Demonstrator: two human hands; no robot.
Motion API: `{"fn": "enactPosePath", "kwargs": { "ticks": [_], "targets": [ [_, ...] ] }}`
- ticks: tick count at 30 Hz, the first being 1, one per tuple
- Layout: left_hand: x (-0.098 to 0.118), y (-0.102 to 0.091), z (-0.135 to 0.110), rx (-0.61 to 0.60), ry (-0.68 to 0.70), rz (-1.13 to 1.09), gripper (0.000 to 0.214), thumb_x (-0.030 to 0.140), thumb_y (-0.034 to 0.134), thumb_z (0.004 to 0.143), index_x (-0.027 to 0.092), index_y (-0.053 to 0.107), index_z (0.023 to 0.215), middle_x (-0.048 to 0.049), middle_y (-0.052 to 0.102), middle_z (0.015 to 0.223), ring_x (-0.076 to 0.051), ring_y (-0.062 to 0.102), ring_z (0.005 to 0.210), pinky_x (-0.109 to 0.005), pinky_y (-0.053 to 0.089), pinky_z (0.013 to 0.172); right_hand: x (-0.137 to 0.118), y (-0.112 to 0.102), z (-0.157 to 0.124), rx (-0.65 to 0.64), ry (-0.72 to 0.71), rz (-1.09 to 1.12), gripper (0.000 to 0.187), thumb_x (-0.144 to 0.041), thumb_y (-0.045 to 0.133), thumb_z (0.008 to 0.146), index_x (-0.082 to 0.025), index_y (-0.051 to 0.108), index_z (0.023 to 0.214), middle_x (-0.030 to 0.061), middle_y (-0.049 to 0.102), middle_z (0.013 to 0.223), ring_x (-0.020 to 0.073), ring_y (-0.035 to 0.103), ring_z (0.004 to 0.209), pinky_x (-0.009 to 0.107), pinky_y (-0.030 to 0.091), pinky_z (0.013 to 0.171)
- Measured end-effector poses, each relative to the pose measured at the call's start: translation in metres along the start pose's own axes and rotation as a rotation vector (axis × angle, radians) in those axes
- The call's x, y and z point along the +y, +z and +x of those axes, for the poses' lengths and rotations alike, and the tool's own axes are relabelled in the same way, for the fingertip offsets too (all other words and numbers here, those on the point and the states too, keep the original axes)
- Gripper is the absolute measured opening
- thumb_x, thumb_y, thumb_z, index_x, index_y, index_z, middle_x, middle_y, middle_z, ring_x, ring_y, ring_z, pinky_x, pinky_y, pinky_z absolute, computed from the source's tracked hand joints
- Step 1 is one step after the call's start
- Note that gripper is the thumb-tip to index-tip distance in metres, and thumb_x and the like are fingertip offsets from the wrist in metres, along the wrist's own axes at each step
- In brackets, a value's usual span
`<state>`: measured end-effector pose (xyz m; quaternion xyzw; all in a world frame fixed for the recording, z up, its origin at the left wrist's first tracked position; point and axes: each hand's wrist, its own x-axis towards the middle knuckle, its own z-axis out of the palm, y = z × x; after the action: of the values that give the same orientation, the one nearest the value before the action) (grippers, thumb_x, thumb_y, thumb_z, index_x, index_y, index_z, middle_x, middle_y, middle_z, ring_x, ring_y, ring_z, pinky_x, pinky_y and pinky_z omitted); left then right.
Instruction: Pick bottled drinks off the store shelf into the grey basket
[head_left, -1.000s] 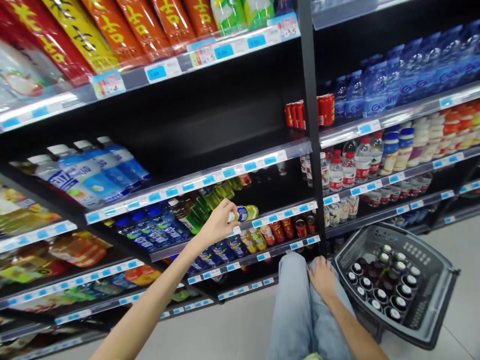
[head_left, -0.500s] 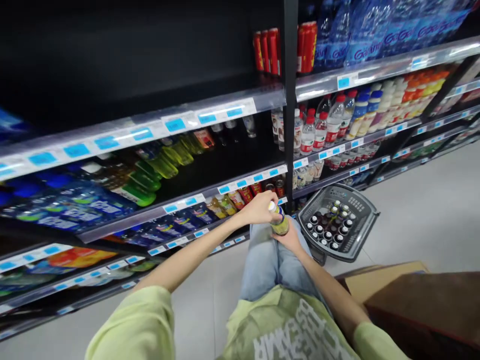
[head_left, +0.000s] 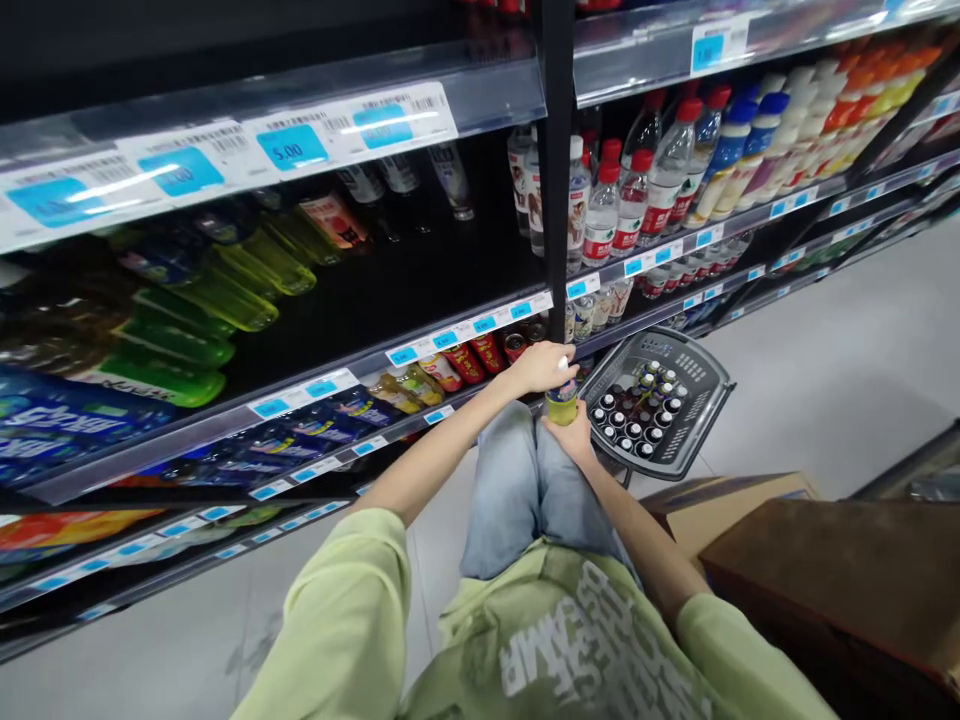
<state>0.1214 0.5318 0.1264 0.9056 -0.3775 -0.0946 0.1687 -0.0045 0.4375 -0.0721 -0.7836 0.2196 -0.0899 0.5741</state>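
Note:
A small yellow-green bottle [head_left: 562, 405] with a white cap and a dark label stands nearly upright between my hands, just above my knees. My left hand [head_left: 546, 367] is closed around its neck, by the cap. Lower down, the fingers of my right hand [head_left: 571, 436] wrap the bottle's base. To the right of my hands, a grey shopping basket [head_left: 721, 388] holds several dark bottles [head_left: 634, 430] with white caps, and a few yellow-green ones among them. Red cans [head_left: 487, 352] fill the low shelf just beyond my left hand.
Black shelving with price strips [head_left: 472, 328] runs across the front. Green bottles [head_left: 169, 360] lie on their sides at left; red-capped water bottles [head_left: 670, 168] stand at right. Brown cardboard boxes [head_left: 832, 560] sit on the floor [head_left: 817, 370] at my right.
The view has come nearer the shelves and shifted. Both hands still grip the bottle, which has gone from tilted to more upright.

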Motion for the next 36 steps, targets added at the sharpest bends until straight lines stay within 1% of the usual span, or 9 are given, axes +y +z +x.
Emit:
{"fn": "enactPosePath", "kwargs": {
  "ticks": [5, 10, 12, 14, 17, 19, 22, 29, 36],
  "targets": [
    [0.002, 0.001, 0.009, 0.005, -0.151, 0.080, 0.026, 0.037, 0.057, 0.094, 0.023, 0.077, 0.100, -0.0111, 0.080, 0.102, -0.031, 0.076, 0.101, -0.037, 0.054, 0.088, -0.002, 0.004, -0.001, 0.031, 0.013, 0.026, 0.063, -0.056, 0.087, 0.068, -0.027, 0.051, 0.111, 0.0031, 0.073, 0.090, 0.0270, 0.072, 0.084, 0.038, 0.058, 0.081],
    [-0.001, 0.005, 0.008, 0.054, -0.345, 0.121, 0.035, 0.040, 0.053, 0.096, 0.021, 0.080, 0.108, -0.0146, 0.080, 0.106, -0.034, 0.075, 0.107, -0.041, 0.056, 0.090, -0.002, 0.005, 0.001, 0.113, -0.141, -0.040, 0.057, -0.056, 0.083, 0.070, -0.023, 0.055, 0.107, 0.0131, 0.071, 0.115, 0.0300, 0.067, 0.110, 0.042, 0.054, 0.101],
    [-0.003, 0.004, 0.007, 0.054, -0.416, 0.136, 0.038, 0.040, 0.052, 0.097, 0.020, 0.081, 0.112, -0.0163, 0.080, 0.110, -0.035, 0.075, 0.109, -0.041, 0.056, 0.090, -0.003, 0.006, 0.000, 0.114, -0.152, -0.024, 0.060, -0.056, 0.083, 0.071, -0.022, 0.056, 0.112, 0.0132, 0.071, 0.118, 0.0288, 0.066, 0.111, 0.042, 0.054, 0.102],
    [-0.004, 0.002, 0.008, 0.038, -0.460, 0.150, 0.041, 0.040, 0.051, 0.097, 0.018, 0.081, 0.115, -0.0182, 0.079, 0.114, -0.036, 0.074, 0.112, -0.042, 0.057, 0.091, -0.003, 0.004, -0.001, 0.085, -0.128, 0.010, 0.063, -0.056, 0.085, 0.069, -0.022, 0.057, 0.114, 0.0112, 0.073, 0.115, 0.0270, 0.068, 0.104, 0.041, 0.055, 0.099],
    [-0.004, -0.003, 0.009, -0.003, -0.447, 0.195, 0.045, 0.040, 0.050, 0.098, 0.014, 0.081, 0.118, -0.0213, 0.077, 0.119, -0.037, 0.073, 0.116, -0.044, 0.056, 0.096, -0.003, -0.002, -0.003, -0.027, -0.092, 0.066, 0.060, -0.059, 0.087, 0.067, -0.022, 0.060, 0.107, 0.0062, 0.076, 0.100, 0.0242, 0.070, 0.090, 0.038, 0.057, 0.090],
    [-0.003, -0.006, 0.008, -0.029, -0.416, 0.224, 0.046, 0.037, 0.050, 0.098, 0.012, 0.081, 0.119, -0.0224, 0.076, 0.121, -0.038, 0.072, 0.119, -0.045, 0.055, 0.099, -0.003, -0.008, -0.003, -0.115, -0.086, 0.100, 0.053, -0.063, 0.084, 0.071, -0.022, 0.063, 0.098, 0.0038, 0.075, 0.089, 0.0228, 0.069, 0.082, 0.036, 0.058, 0.084],
    [-0.002, -0.008, 0.006, -0.055, -0.388, 0.234, 0.046, 0.034, 0.048, 0.098, 0.011, 0.082, 0.118, -0.0227, 0.076, 0.121, -0.038, 0.072, 0.118, -0.045, 0.055, 0.100, -0.002, -0.015, -0.003, -0.198, -0.102, 0.141, 0.049, -0.066, 0.078, 0.077, -0.021, 0.067, 0.092, 0.0032, 0.074, 0.080, 0.0226, 0.069, 0.080, 0.034, 0.059, 0.078],
    [0.002, -0.012, 0.002, -0.070, -0.325, 0.241, 0.045, 0.034, 0.048, 0.097, 0.010, 0.082, 0.115, -0.0231, 0.076, 0.118, -0.038, 0.073, 0.114, -0.045, 0.054, 0.098, -0.003, -0.019, -0.001, -0.213, -0.125, 0.146, 0.048, -0.064, 0.078, 0.078, -0.020, 0.068, 0.093, 0.0037, 0.074, 0.085, 0.0215, 0.068, 0.079, 0.034, 0.057, 0.079],
    [0.004, -0.010, 0.006, -0.067, -0.357, 0.242, 0.045, 0.033, 0.048, 0.099, 0.009, 0.081, 0.118, -0.0233, 0.076, 0.121, -0.038, 0.072, 0.118, -0.045, 0.054, 0.101, -0.005, -0.020, 0.000, -0.215, -0.108, 0.148, 0.049, -0.065, 0.077, 0.077, -0.020, 0.067, 0.093, 0.0025, 0.074, 0.082, 0.0193, 0.065, 0.075, 0.031, 0.055, 0.076]
  ]
}}
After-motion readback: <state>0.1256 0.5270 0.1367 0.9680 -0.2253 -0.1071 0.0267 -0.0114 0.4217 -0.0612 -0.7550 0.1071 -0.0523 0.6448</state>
